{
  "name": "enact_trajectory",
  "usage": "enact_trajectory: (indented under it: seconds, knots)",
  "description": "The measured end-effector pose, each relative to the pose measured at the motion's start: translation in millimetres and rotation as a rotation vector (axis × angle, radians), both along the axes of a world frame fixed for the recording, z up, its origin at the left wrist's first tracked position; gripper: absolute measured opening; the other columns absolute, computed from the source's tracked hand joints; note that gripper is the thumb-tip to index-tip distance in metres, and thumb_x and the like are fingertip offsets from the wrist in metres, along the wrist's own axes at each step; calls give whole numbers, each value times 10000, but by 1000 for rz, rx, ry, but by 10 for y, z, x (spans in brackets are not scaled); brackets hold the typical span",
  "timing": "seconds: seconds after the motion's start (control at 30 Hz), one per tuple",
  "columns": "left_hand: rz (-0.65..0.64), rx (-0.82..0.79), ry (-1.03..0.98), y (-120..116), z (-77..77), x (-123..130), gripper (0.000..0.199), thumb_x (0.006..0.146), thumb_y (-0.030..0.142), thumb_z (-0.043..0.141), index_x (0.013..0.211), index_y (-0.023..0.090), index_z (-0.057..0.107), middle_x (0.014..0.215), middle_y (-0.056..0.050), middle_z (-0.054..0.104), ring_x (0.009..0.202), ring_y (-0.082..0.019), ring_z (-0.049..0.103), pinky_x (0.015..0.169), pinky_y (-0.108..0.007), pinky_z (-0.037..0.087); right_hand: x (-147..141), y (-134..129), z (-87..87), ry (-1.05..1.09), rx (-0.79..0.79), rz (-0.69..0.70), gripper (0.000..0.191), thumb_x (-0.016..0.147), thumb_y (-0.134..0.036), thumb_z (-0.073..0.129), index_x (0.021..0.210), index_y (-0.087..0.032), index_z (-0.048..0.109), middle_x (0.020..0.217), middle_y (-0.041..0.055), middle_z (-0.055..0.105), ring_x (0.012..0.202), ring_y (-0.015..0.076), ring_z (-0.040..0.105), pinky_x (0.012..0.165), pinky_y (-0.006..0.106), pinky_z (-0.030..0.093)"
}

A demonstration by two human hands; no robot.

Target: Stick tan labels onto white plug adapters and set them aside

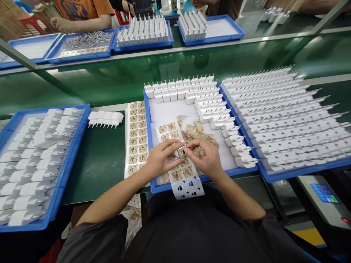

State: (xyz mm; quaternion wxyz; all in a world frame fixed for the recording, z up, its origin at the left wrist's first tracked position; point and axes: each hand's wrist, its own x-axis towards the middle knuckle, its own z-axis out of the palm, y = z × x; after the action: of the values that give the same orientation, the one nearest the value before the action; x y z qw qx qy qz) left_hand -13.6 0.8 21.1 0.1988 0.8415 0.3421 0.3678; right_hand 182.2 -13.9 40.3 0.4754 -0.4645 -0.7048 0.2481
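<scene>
Between the fingertips of my left hand point(163, 156) is a small white plug adapter point(181, 152), its end face turned up and bearing a tan piece. My right hand point(205, 156) is closed in a pinch at the right edge of that face; whether it grips the adapter or the tan film cannot be made out. Beneath both hands lies a sheet of tan stickers point(187, 171), its lower end hanging over the front rim of a blue tray point(149, 146). Peeled tan pieces point(199, 129) are heaped beside my right hand. Plug adapters point(216, 111) line the tray's back and right sides.
A second sticker sheet point(133, 133) lies left of the tray. Further left are a short row of adapters point(105, 118) and a blue tray of adapters point(78, 146). A full tray point(271, 177) adjoins on the right. Beyond the green divider point(109, 80), people sit near more trays.
</scene>
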Motion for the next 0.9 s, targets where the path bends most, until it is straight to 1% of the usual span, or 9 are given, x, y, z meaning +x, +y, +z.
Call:
enact_trajectory:
  seconds: [0.1,0.27,0.33,0.4,0.47,0.53,0.63,0.77,0.9]
  knots:
    - [-3,6,5,3,-6,-2,411,880,299,690,1273,243,587,1166,-107,666,1035,-221,676,784,-308,597,-17,-4,-6,-19,21,-8,60,891,-196,614,864,-245,597,767,7,676,691,165,632,655,313,516]
    - [-7,14,17,14,-25,-14,410,884,311,692,1275,242,591,1168,-111,665,1027,-225,670,792,-330,601,-42,5,-43,-111,170,-64,78,885,-179,619,867,-249,590,727,13,639,689,183,597,668,337,497]
    - [4,-23,-2,13,-24,-21,406,886,321,690,1272,240,594,1175,-111,662,1020,-220,671,775,-318,605,-25,9,-52,-130,144,-122,61,884,-193,624,888,-247,596,740,19,612,667,178,565,646,336,492]
    - [23,-66,-35,10,-17,-27,406,886,326,690,1270,235,593,1191,-112,655,1016,-214,672,721,-287,608,7,9,-52,-87,38,-158,55,891,-225,622,938,-244,602,771,24,576,673,173,547,615,321,495]
    - [40,-82,-65,7,-7,-29,405,883,315,692,1264,228,588,1210,-117,647,1034,-216,667,674,-264,608,36,4,-45,32,-106,-94,101,902,-257,615,1001,-240,598,840,34,573,742,173,573,614,299,518]
    - [46,-71,-86,5,0,-26,401,879,287,691,1259,222,578,1218,-122,644,1073,-226,656,658,-257,608,44,-4,-30,136,-240,54,204,890,-290,644,1081,-244,588,960,49,592,859,182,607,648,285,553]
    - [44,-37,-108,8,4,-15,404,861,230,702,1242,211,568,1205,-126,651,1102,-234,648,685,-266,611,17,-19,2,151,-340,193,383,834,-298,715,1182,-253,562,1123,71,574,966,194,606,672,277,582]
    - [28,26,-108,12,-8,-10,414,847,218,721,1227,211,555,1185,-125,655,1087,-232,656,716,-283,608,3,-24,33,176,-398,221,340,849,-258,691,1171,-263,582,1204,76,571,896,163,607,649,262,587]
    - [26,64,-85,14,-36,-22,459,842,302,739,1247,241,533,1175,-115,641,1085,-240,654,743,-322,614,44,-4,11,412,-515,357,256,906,-314,633,1159,-272,630,1297,75,560,854,153,666,669,304,633]
